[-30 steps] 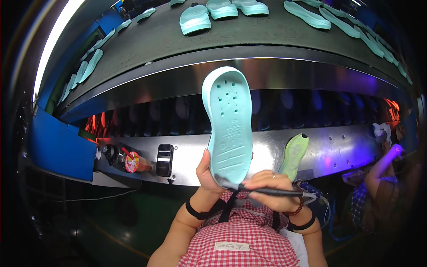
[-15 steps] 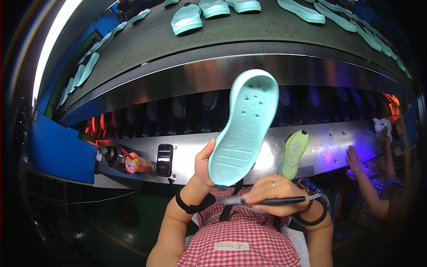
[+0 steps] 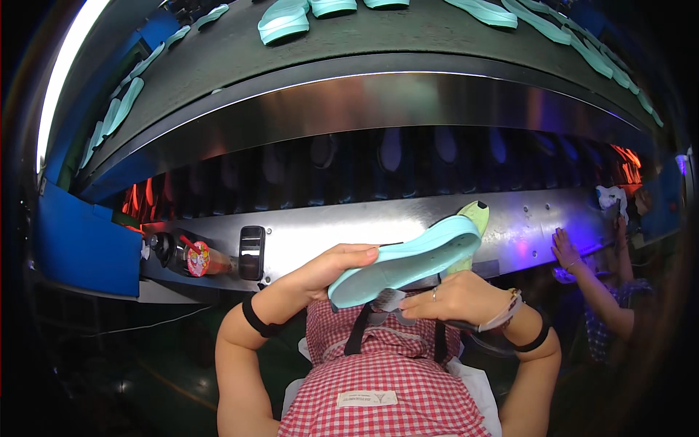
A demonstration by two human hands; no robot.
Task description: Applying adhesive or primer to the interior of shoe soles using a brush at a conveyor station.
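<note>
A pale mint shoe sole (image 3: 404, 264) is tipped onto its side in front of me, its hollow inner face turned toward my body. My left hand (image 3: 331, 271) grips it at the toe end, thumb along the upper edge. In my right hand (image 3: 457, 300) is a brush (image 3: 389, 299) with pale bristles; they are at the sole's lower edge, and I cannot tell whether they touch. Most of the brush handle is hidden by the hand. Behind the sole lies a light green sole (image 3: 477, 214), partly covered, on the metal ledge (image 3: 313, 231).
A black phone-like object (image 3: 252, 253) and a drink bottle (image 3: 207, 260) with a red straw are on the ledge to the left. More mint soles (image 3: 284, 22) rest on the dark conveyor belt (image 3: 364, 40). At right, a co-worker's hand (image 3: 565, 250) is near the ledge.
My left hand has tipped the mint sole from upright to nearly sideways and lower. My right hand has turned the brush, bringing its bristles up to the sole's lower edge.
</note>
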